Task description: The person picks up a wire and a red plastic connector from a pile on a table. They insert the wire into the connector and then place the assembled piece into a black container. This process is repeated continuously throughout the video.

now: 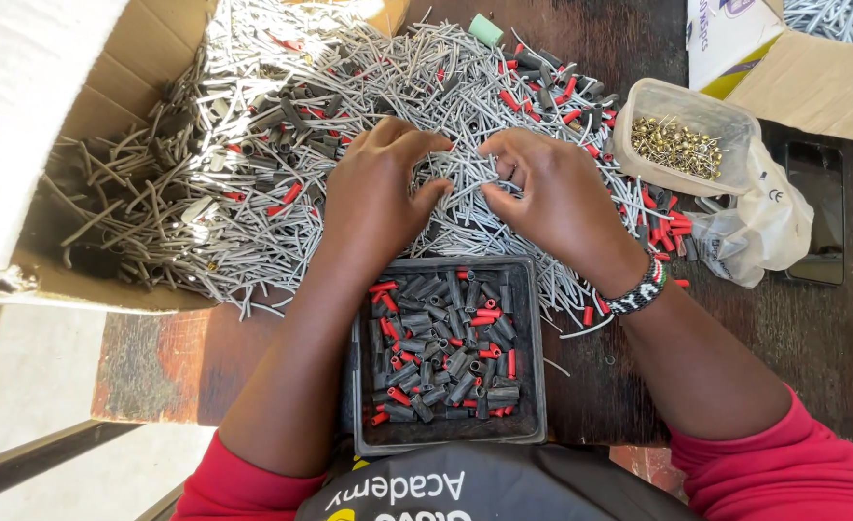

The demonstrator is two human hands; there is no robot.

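Off to my left the cardboard box (31, 260) lies tipped on its side, spilling grey wire pieces (243, 193) across the wooden table (619, 386), and my left hand (373, 193) is curled down on that heap with the fingertips pinching at the strands. My right hand (557, 198) is closed the same way, thumb and fingers nipping a wire piece between the two hands, so I reckon I'm mid-pick; next calls for a clean single grip, with the black tray (533, 338) of grey and red caps (446, 357) just below and the tub of brass bits (682, 135) to my right
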